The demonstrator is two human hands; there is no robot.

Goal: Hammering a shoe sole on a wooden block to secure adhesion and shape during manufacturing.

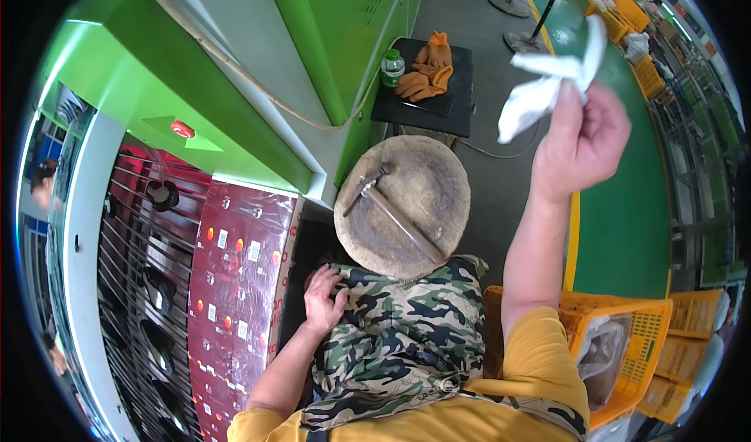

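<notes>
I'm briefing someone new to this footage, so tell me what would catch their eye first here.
The right hand, raised high at upper right, grips a white cloth above the green floor. In the middle a round wooden stool carries a hammer, and the left hand rests on the camouflage cloth below it. At left stands a bright green machine with a red button.

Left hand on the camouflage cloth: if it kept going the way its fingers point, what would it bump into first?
The left hand points up and right over the camouflage cloth. Going straight on, it would probably meet the round wooden block first, though depth is unclear.
</notes>
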